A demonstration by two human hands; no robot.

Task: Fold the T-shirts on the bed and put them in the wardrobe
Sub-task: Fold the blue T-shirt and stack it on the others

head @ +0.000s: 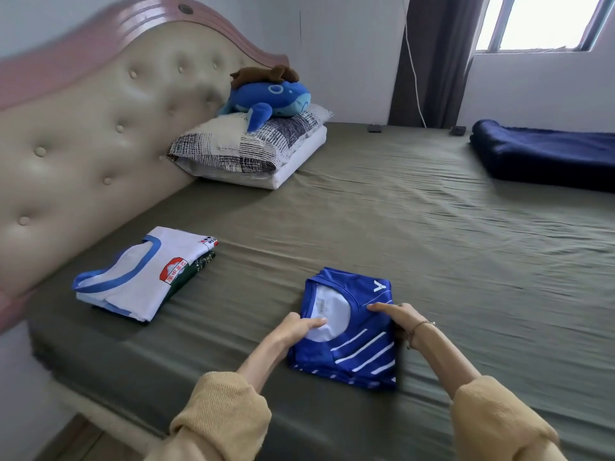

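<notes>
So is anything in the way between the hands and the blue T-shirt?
No. Both hands are already on the folded blue T-shirt: the left hand grips its left edge near the collar, and the right hand grips its right edge. Nothing lies between them. The wardrobe is out of view.

Tufted headboard, dark curtain, bright window.

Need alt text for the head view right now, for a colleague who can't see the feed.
Both hands grip a folded blue T-shirt on the olive bed sheet, left hand and right hand at its sides. A folded white T-shirt tops a dark folded one to the left. Pillows with a blue plush whale lie by the headboard.
</notes>
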